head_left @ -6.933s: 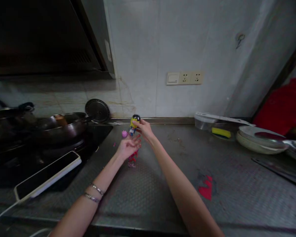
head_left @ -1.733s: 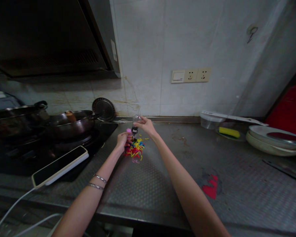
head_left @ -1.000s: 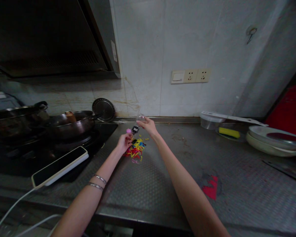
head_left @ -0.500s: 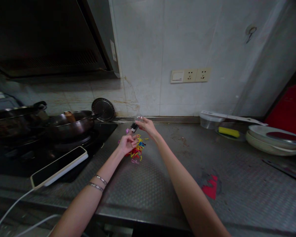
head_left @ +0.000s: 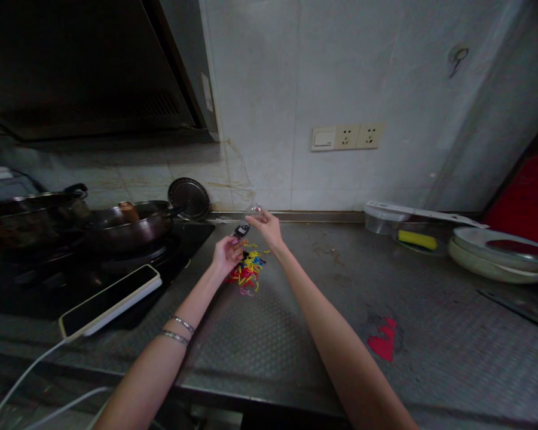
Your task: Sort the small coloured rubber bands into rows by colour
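My right hand (head_left: 266, 227) grips a small clear bottle (head_left: 250, 216), tipped with its mouth down and to the left, a few dark bands left inside. My left hand (head_left: 225, 253) is just below the mouth, fingers curled and pinching at the bands there. A heap of small coloured rubber bands (head_left: 247, 270) in yellow, red, blue and black lies on the steel counter (head_left: 296, 334) under both hands. The bottle's pink cap is not visible now.
A phone (head_left: 108, 300) on a white cable lies at the hob's front edge. Pans (head_left: 125, 224) and a round lid (head_left: 189, 199) stand at the left. At the right are plates (head_left: 493, 254), a clear tub with a yellow sponge (head_left: 413, 239), and a red mark (head_left: 382, 340) on the counter.
The bottle was full and upright, then tipped; the bands now lie heaped on the counter. In the last second my left hand rose from the heap to the bottle's mouth.
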A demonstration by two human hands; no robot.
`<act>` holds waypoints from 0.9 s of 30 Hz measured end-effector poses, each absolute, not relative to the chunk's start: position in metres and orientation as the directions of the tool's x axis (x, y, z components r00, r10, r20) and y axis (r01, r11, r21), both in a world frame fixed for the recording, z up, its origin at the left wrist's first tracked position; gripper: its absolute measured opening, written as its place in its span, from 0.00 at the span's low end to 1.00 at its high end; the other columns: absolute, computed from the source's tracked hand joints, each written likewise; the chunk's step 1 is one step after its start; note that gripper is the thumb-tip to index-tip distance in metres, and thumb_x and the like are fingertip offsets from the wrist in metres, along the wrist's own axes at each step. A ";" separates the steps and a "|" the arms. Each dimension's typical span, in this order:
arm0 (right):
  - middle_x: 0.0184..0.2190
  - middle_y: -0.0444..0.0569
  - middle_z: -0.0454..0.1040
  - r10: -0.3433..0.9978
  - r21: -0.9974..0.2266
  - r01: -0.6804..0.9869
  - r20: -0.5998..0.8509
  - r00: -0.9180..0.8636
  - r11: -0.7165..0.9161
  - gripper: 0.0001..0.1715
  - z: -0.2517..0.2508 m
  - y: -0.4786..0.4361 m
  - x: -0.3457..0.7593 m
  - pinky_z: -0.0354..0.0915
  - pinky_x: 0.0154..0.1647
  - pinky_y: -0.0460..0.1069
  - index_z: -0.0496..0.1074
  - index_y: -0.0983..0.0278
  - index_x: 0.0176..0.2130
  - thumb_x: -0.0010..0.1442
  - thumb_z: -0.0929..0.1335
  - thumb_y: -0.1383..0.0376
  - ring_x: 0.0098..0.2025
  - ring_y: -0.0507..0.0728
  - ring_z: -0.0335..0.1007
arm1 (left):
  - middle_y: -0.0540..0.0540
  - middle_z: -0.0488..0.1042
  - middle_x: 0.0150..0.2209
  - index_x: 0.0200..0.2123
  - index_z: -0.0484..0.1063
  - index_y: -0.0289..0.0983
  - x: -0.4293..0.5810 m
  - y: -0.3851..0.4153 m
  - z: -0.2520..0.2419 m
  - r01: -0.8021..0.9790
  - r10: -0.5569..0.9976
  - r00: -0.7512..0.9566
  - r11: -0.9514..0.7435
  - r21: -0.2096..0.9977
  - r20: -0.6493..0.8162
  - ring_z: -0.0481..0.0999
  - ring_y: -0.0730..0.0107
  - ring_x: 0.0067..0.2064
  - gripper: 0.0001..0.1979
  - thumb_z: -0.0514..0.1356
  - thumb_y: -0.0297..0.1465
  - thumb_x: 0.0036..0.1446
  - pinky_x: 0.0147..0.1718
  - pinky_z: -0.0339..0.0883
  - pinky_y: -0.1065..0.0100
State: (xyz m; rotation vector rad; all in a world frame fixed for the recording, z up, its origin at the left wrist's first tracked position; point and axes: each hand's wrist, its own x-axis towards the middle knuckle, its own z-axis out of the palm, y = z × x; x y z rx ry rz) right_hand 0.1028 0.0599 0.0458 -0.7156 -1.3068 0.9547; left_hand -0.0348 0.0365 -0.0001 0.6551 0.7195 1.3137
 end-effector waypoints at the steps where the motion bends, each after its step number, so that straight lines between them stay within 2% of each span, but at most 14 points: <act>1: 0.34 0.50 0.75 0.885 -0.873 -0.161 0.465 0.010 0.460 0.34 0.047 0.061 0.105 0.64 0.41 0.48 0.65 0.69 0.48 0.42 0.71 0.59 0.36 0.53 0.70 | 0.47 0.71 0.25 0.29 0.66 0.32 -0.036 0.038 -0.001 -0.592 0.990 0.078 0.139 0.794 -0.115 0.59 0.83 0.13 0.07 0.54 0.30 0.47 0.11 0.51 0.77; 5: 0.34 0.50 0.75 0.882 -0.870 -0.148 0.471 0.032 0.470 0.35 0.052 0.065 0.114 0.64 0.41 0.49 0.63 0.68 0.49 0.43 0.70 0.59 0.36 0.53 0.70 | 0.49 0.70 0.23 0.30 0.67 0.32 -0.040 0.044 -0.007 -0.478 0.991 0.000 0.115 0.871 -0.131 0.65 0.81 0.16 0.09 0.59 0.33 0.46 0.11 0.51 0.77; 13: 0.34 0.49 0.75 0.861 -0.866 -0.081 0.500 -0.094 0.494 0.36 0.046 0.069 0.109 0.64 0.41 0.50 0.64 0.66 0.50 0.41 0.71 0.59 0.36 0.54 0.70 | 0.59 0.54 0.10 0.24 0.65 0.34 -0.045 0.047 -0.017 -0.308 0.984 -0.177 -0.027 0.951 -0.030 0.50 0.86 0.10 0.10 0.63 0.32 0.40 0.10 0.48 0.77; 17: 0.34 0.48 0.75 0.854 -0.860 -0.038 0.509 -0.111 0.508 0.35 0.041 0.071 0.109 0.64 0.41 0.49 0.64 0.65 0.49 0.42 0.71 0.57 0.36 0.54 0.70 | 0.60 0.51 0.09 0.25 0.67 0.34 -0.045 0.046 -0.018 -0.271 0.995 -0.093 0.003 0.963 -0.029 0.48 0.85 0.10 0.09 0.63 0.32 0.39 0.10 0.46 0.78; 20: 0.33 0.48 0.74 0.855 -0.861 -0.015 0.506 -0.110 0.508 0.35 0.040 0.074 0.111 0.64 0.41 0.50 0.64 0.66 0.49 0.42 0.71 0.57 0.36 0.54 0.70 | 0.59 0.53 0.10 0.26 0.68 0.34 -0.044 0.045 -0.017 -0.281 0.999 -0.049 0.006 0.960 -0.020 0.50 0.85 0.11 0.08 0.62 0.29 0.38 0.10 0.44 0.78; 27: 0.36 0.49 0.74 0.854 -0.863 -0.035 0.503 -0.135 0.503 0.37 0.039 0.075 0.112 0.65 0.41 0.49 0.63 0.64 0.51 0.41 0.72 0.60 0.36 0.53 0.70 | 0.52 0.64 0.17 0.30 0.71 0.31 -0.043 0.043 -0.013 -0.301 0.994 -0.061 0.067 0.951 -0.090 0.59 0.82 0.16 0.12 0.59 0.28 0.36 0.11 0.42 0.79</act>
